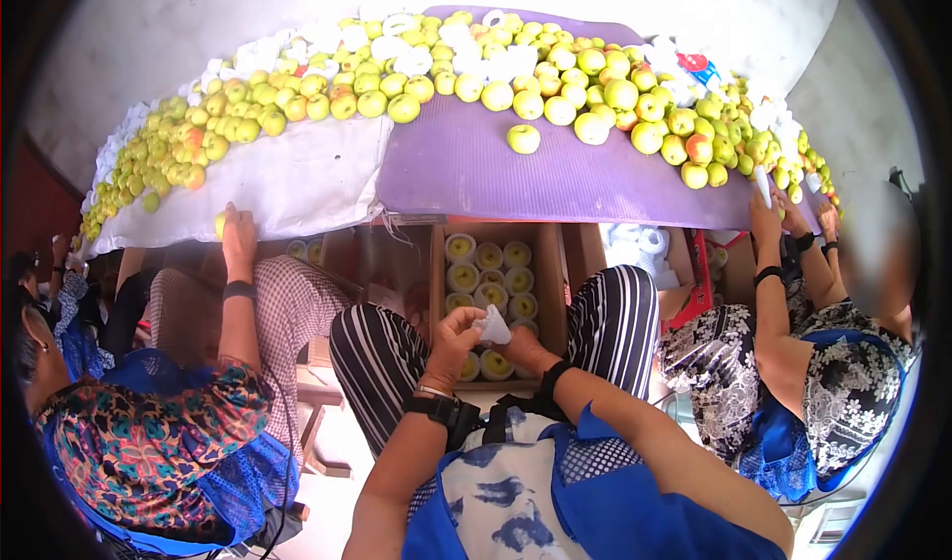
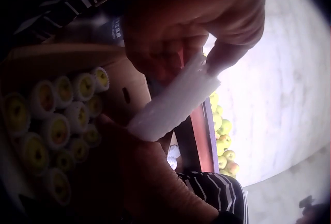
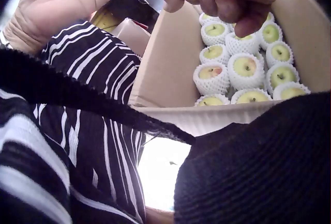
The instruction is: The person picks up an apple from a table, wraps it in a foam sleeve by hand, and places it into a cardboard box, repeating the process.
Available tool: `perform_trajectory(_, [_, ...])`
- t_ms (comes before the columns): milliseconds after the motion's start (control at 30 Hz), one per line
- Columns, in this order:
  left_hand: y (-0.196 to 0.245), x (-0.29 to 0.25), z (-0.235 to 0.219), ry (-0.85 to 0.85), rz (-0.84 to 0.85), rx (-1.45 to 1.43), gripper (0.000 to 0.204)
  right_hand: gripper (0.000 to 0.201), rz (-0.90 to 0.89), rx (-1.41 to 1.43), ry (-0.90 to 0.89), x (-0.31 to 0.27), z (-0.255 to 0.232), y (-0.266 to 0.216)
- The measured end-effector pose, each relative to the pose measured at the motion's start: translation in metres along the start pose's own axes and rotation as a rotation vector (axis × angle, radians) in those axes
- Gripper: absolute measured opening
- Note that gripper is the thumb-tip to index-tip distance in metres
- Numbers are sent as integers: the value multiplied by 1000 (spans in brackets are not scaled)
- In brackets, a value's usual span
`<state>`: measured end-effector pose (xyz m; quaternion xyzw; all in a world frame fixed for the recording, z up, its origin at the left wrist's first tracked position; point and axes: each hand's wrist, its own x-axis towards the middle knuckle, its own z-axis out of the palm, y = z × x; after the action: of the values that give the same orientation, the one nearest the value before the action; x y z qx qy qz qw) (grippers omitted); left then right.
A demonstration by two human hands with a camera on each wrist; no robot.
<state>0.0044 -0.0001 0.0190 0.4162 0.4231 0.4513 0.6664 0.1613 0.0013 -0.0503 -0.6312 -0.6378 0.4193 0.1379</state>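
A big purple mat (image 1: pixel 595 178) has loose apples (image 1: pixel 622 94) heaped along its far edge. Below its near edge sits an open box (image 3: pixel 165 58), with rows of wrapped apples (image 3: pixel 245 66). Above it, between its side edges, the left hand (image 1: pixel 449 347) and right hand (image 1: pixel 529 352) pinch opposite ends of a white foam sleeve (image 2: pixel 176 100).

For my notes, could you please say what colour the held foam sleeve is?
The foam sleeve is white; the left wrist view shows it best.
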Motion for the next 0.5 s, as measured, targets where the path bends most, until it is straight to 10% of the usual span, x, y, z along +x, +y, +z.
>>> perform_trajectory(200, [-21, 7, -10, 102, 145, 404, 12, 36, -53, -145, -69, 7, 10, 9])
perform_trajectory(500, [-15, 6, -10, 497, 72, 27, 10, 51, -40, -33, 3, -2, -43, -34])
